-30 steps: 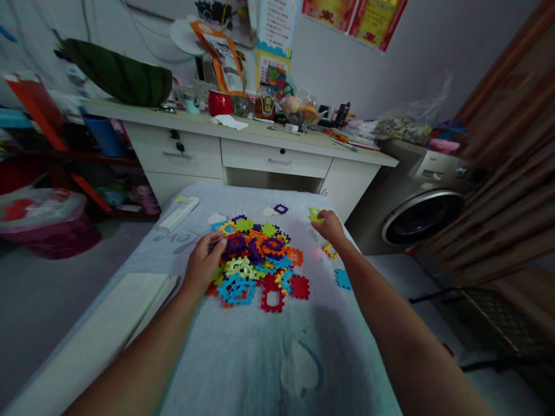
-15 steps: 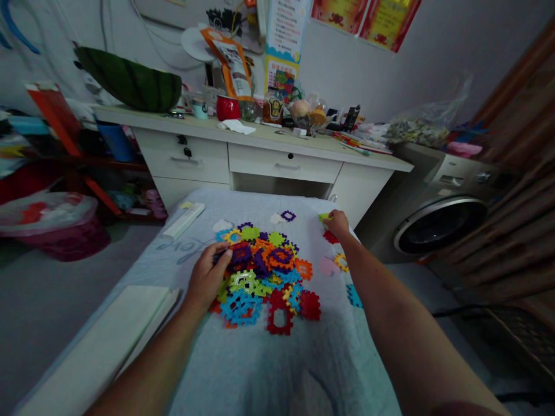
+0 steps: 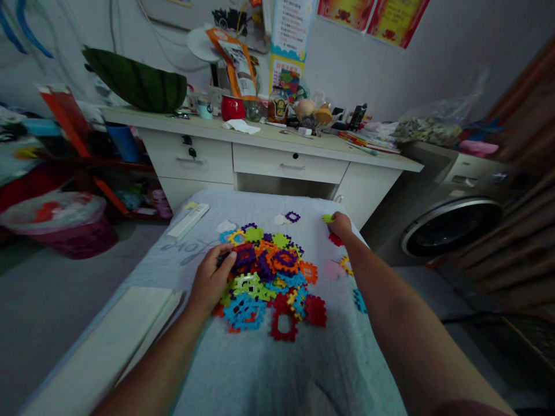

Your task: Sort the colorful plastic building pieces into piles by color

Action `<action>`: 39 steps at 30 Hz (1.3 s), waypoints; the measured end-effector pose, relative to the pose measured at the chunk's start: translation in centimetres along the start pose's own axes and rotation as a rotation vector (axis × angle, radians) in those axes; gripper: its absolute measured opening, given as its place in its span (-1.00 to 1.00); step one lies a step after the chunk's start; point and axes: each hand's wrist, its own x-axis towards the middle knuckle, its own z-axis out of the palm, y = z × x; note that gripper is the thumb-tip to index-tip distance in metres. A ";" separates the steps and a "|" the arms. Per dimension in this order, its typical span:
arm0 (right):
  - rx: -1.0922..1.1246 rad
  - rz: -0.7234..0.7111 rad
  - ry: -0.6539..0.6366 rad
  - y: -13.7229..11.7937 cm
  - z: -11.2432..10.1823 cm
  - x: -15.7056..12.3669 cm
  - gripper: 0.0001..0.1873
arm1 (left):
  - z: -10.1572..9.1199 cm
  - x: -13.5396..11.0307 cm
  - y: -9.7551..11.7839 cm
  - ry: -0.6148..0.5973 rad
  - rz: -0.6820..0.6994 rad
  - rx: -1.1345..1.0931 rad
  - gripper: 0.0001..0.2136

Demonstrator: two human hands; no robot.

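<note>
A heap of notched plastic building pieces (image 3: 264, 260) in orange, purple, lime, blue, yellow and red lies on the cloth. At the heap's left edge, my left hand (image 3: 212, 276) has its thumb and fingers closed on a dark purple building piece (image 3: 224, 254), mostly hidden by the fingers. Over at the cloth's far right side, my right hand (image 3: 341, 224) pinches a lime building piece (image 3: 327, 218), low over the surface or touching it; I cannot tell which. Just below it lies a red piece (image 3: 335, 239). Farther down that side are a yellow piece (image 3: 346, 264) and a blue piece (image 3: 359, 301).
The pale blue cloth (image 3: 303, 370) covers the work surface. A purple frame piece (image 3: 292, 216) lies apart near its far edge. Long white boxes (image 3: 108, 341) lie at left. Beyond stands a white desk (image 3: 260, 138) holding half a watermelon (image 3: 139, 81); a washing machine (image 3: 446, 202) is at right.
The whole view has shifted slightly, so things appear a little farther right. Both hands keep nearly the same places on the cloth, with the same pieces in them.
</note>
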 end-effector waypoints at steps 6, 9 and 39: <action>0.038 -0.047 -0.023 0.4 -1.4 -0.6 -0.64 | 0.0 -0.1 0.1 0.011 -0.017 0.000 -0.61; 0.033 -0.075 -0.050 1.7 -2.8 -1.4 -0.60 | 0.0 -0.1 0.1 0.015 -0.026 0.010 -0.61; 0.067 -0.194 -0.273 6.3 -4.6 -13.4 -0.50 | 0.0 0.0 -0.3 0.024 -0.008 0.015 -0.60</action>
